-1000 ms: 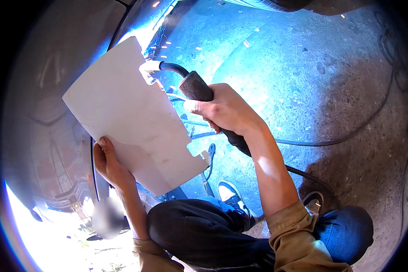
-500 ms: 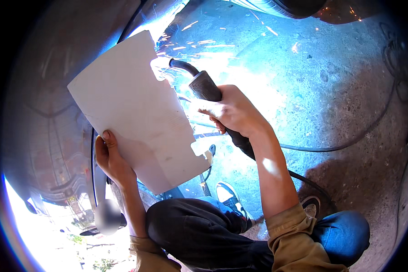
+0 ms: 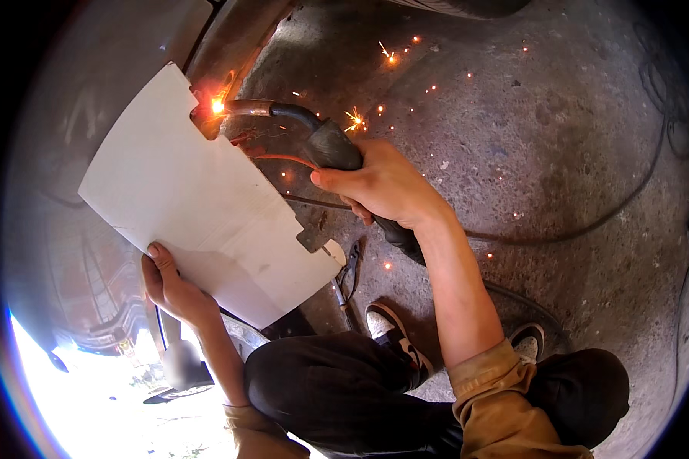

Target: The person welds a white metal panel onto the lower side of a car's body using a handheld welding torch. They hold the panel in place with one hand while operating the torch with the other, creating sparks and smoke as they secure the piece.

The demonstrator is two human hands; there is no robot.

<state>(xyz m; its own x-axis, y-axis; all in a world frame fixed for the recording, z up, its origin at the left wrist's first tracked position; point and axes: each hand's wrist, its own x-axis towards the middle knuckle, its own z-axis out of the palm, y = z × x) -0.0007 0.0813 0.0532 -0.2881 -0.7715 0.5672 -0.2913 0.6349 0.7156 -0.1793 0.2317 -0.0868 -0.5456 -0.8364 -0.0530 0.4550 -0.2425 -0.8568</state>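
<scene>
My left hand [image 3: 177,287] pinches the lower left edge of a white cardboard sheet [image 3: 210,199], thumb on the face toward me. The sheet leans in front of a car's body panel [image 3: 76,191] and has notches along its right edge. My right hand [image 3: 386,183] is wrapped round the black handle of a welding torch [image 3: 334,145]. The torch's copper-coloured nozzle [image 3: 250,107] points left, its tip by the sheet's upper notch. A bright orange glow [image 3: 218,105] burns there at the metal edge. The exact weld spot is partly hidden by the sheet.
Sparks [image 3: 354,119] lie scattered over the concrete floor [image 3: 543,176]. A black cable [image 3: 582,232] curves across it to the right, with coils at the far right. Pliers [image 3: 351,269] rest on the floor near my shoe [image 3: 394,336]. A tyre [image 3: 475,6] shows at the top.
The blue-white arc glare and flying spark streaks have died to an orange glow. The sheet and my left hand have shifted left and slightly down; the torch nozzle now shows more fully.
</scene>
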